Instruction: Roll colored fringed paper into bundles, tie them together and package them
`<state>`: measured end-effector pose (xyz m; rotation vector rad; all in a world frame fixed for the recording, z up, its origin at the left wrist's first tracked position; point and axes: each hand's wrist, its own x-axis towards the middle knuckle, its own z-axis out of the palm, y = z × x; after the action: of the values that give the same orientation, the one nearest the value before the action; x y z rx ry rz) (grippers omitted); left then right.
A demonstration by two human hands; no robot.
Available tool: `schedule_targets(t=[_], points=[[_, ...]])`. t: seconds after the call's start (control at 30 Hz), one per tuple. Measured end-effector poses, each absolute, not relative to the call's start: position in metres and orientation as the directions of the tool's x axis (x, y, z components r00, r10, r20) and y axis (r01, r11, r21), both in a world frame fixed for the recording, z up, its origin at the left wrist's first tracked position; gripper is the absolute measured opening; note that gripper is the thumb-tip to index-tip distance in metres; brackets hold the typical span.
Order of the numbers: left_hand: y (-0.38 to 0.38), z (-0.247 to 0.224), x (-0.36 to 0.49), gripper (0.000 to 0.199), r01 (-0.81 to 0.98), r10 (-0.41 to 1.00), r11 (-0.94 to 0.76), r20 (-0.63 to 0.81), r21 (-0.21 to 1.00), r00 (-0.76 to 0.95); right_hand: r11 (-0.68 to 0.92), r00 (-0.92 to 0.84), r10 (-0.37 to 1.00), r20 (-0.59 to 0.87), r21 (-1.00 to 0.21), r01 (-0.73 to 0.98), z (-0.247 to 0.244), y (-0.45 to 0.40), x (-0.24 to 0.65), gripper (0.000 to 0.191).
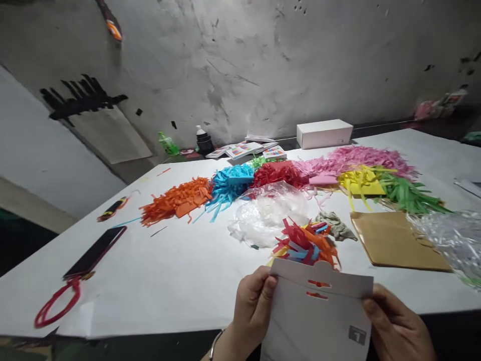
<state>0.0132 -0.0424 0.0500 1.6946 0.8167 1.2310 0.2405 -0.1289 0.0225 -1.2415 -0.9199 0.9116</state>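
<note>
A white card packet point(315, 321) with hanger slots and a small grey square marked 1 is held up near the table's front edge. My left hand point(253, 303) pinches its left edge, thumb in front. On the opposite edge, my right hand point(398, 321) is closed with its thumb against the card. Just behind the packet's top lies a pile of mixed paper strips point(302, 243) in red, orange, blue and yellow, partly hidden by it. Orange shows through the slots. The packet's lower part runs out of view.
Orange point(176, 200), blue point(231, 183), red, pink point(361, 160), yellow and green shredded paper heaps line the back. Clear plastic bags point(270, 213) lie mid-table. A brown envelope point(398, 240) is at right, a phone point(95, 250) at left. A white box point(325, 134) stands by the wall.
</note>
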Motion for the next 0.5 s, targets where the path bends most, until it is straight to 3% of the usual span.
schedule_targets(t=[0.17,0.27,0.4,0.5], points=[[-0.038,0.043,0.007,0.027,-0.052,0.928,-0.248,0.252,0.967,0.275,0.191,0.442,0.861,0.251,-0.966,0.176,0.037,-0.125,0.235,0.032],[-0.033,0.045,0.002,0.024,-0.068,0.919,-0.207,0.217,0.976,0.329,0.191,0.293,0.927,0.234,-0.967,0.169,0.036,-0.122,0.242,0.025],[-0.026,0.057,-0.003,0.022,-0.039,0.869,-0.287,0.277,0.957,0.411,0.1,0.129,0.986,0.108,-0.993,0.068,0.03,-0.124,0.26,0.03],[-0.02,0.066,-0.004,0.022,-0.084,0.759,-0.391,0.372,0.917,0.535,0.171,0.07,0.981,0.181,-0.977,0.13,0.039,-0.121,0.268,0.03]])
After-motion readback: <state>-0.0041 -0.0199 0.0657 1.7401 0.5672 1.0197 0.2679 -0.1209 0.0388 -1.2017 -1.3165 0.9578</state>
